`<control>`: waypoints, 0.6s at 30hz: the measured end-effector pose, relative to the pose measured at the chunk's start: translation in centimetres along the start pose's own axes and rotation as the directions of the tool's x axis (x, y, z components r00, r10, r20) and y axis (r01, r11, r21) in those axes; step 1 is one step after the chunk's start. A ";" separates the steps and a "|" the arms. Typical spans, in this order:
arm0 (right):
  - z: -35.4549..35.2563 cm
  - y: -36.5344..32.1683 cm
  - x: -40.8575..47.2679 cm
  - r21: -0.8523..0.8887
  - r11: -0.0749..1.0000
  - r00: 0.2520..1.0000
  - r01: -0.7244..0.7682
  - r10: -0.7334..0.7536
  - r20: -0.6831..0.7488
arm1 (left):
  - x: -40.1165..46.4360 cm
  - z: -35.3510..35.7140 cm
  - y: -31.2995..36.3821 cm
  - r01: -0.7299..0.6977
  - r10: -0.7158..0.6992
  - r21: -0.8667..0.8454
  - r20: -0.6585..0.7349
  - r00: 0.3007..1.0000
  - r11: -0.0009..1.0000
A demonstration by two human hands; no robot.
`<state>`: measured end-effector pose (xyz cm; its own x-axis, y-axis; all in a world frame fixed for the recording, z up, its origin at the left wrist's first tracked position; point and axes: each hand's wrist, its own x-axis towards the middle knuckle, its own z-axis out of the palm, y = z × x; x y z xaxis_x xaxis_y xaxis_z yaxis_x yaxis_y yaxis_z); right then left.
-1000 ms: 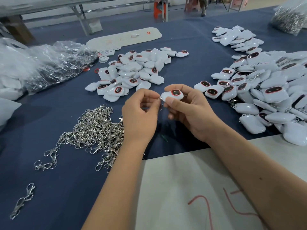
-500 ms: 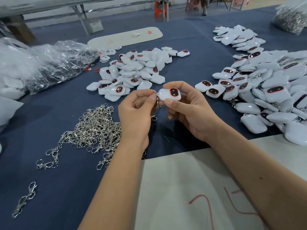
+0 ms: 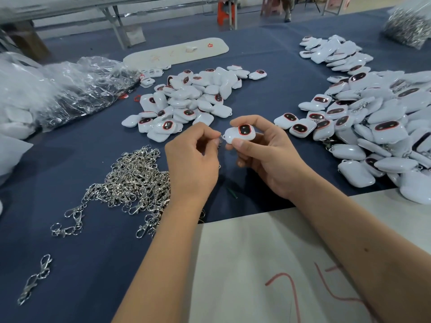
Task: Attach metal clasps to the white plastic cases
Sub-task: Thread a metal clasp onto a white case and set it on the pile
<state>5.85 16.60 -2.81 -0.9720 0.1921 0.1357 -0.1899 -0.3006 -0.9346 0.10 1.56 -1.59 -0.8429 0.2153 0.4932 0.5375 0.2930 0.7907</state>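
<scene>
My right hand (image 3: 263, 157) grips a white plastic case (image 3: 240, 134) with a dark red-rimmed window facing up, held above the blue table. My left hand (image 3: 192, 159) pinches a small metal clasp (image 3: 222, 138) at the case's left end; most of the clasp is hidden behind my fingers. A heap of loose silver clasps (image 3: 130, 180) lies on the cloth left of my left hand. A pile of white cases (image 3: 186, 101) sits beyond my hands, and a larger pile of cases (image 3: 377, 127) spreads at the right.
Crumpled clear plastic bags (image 3: 77, 89) lie at the far left. A single clasp (image 3: 35, 278) lies near the front left. A pale board with red marks (image 3: 268, 264) covers the near table under my forearms. Another pale board (image 3: 177, 52) lies at the back, and a bag of metal parts (image 3: 408, 26) sits at the far right.
Both hands have stayed together above the table. The case has turned slightly in my right hand, and the clasp now sits right at its left end between my left fingers.
</scene>
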 end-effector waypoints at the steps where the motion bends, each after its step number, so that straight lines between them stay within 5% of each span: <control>1: 0.0 0.0 0.0 -0.005 1.000 1.000 -0.003 0.003 -0.005 | -0.1 -0.1 0.1 -0.050 0.048 0.063 0.019 0.999 0.997; 7: 0.0 0.1 0.0 -0.014 1.000 0.999 -0.017 0.016 -0.033 | 0.1 -0.1 -0.1 -0.175 0.158 0.232 0.090 0.983 0.957; 10: -0.1 0.0 0.0 0.035 0.999 1.000 -0.015 0.015 -0.007 | -0.2 0.6 0.4 0.093 -0.094 -0.102 0.001 0.996 0.990; 13: -0.1 -0.1 0.1 0.070 0.997 1.000 -0.015 0.014 0.016 | -0.3 1.1 0.9 0.329 -0.327 -0.417 0.079 0.942 0.847; 18: -0.1 -0.1 0.1 0.073 0.997 1.000 -0.014 0.011 0.029 | -0.3 0.4 1.6 0.527 -0.484 -0.648 0.267 0.833 0.550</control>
<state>5.80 16.74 -2.70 -0.9777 0.1616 0.1344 -0.1863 -0.3704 -0.9100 1.22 2.33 -0.66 -0.9556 0.2865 -0.0684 -0.1653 -0.3295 0.9296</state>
